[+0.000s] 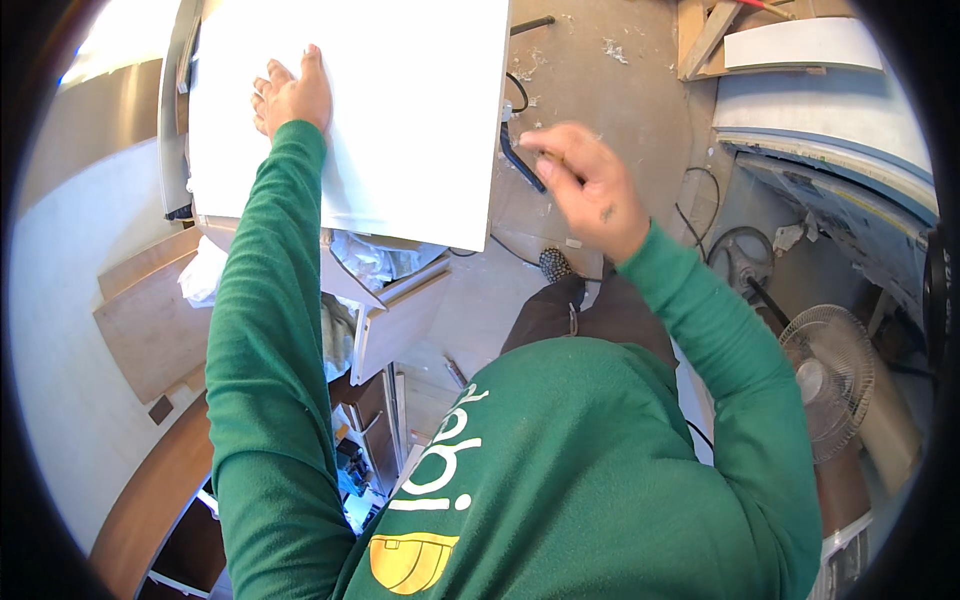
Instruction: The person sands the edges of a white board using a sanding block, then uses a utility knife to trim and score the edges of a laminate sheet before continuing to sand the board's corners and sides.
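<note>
A large bright white panel [410, 130] lies in front of me at the upper left. My left hand [292, 98] rests on it with the fingers stretched out and spread, holding nothing. To the right of the panel's edge, my right hand [592, 188] is raised over the floor, apart from the panel. Its thumb and fingers are pinched together; whatever they hold is too small and blurred to name. A dark bar [522, 165] juts out from beside the panel's right edge, close to those fingertips.
Scraps litter the floor [625, 110]. A standing fan [825, 385] and loose cables [700, 215] are at my right, below stacked boards [830, 120]. Left of me are a wooden board [145, 330], a white bag [204, 272] and a brown curved tabletop [150, 500].
</note>
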The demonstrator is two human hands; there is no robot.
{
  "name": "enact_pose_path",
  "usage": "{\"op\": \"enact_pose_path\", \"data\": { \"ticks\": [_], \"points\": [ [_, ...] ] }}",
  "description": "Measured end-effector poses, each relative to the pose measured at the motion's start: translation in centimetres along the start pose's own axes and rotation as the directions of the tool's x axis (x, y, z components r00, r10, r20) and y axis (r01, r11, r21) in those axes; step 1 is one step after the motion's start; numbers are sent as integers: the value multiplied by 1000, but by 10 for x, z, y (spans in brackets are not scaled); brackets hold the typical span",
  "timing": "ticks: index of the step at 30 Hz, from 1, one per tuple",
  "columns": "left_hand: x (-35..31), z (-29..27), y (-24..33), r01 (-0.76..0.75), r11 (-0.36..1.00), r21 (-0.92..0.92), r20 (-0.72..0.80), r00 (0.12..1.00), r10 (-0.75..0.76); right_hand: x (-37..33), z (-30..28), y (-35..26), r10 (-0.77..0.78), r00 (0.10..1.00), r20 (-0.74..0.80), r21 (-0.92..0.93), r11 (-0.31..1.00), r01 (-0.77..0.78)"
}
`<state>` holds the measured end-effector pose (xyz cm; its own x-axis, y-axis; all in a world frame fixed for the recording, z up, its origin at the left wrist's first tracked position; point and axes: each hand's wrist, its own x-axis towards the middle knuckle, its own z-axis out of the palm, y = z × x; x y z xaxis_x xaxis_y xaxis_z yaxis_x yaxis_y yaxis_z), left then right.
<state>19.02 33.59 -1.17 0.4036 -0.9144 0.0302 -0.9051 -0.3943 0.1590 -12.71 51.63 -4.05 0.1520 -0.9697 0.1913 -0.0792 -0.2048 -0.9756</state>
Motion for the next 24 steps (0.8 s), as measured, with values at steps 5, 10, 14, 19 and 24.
{"op": "enact_pose_path", "data": {
  "ticks": [5,10,14,19,24],
  "points": [
    [2,1,3,17,1000,8,22,1000,-17,52,-8,28,-102,990,-99,-76,993,95],
    [5,3,-1,36,998,50,-16,999,-35,72,-7,44,-156,976,-151,-103,985,142],
    [5,5,1,41,998,45,-6,999,-41,86,-11,54,-175,969,-174,-166,975,146],
    [5,5,3,38,998,47,-4,999,-38,76,-17,55,-250,963,-99,-166,959,232],
    [4,5,2,32,998,48,8,999,-33,12,-6,25,-287,948,138,-211,927,311]
  ]
}}
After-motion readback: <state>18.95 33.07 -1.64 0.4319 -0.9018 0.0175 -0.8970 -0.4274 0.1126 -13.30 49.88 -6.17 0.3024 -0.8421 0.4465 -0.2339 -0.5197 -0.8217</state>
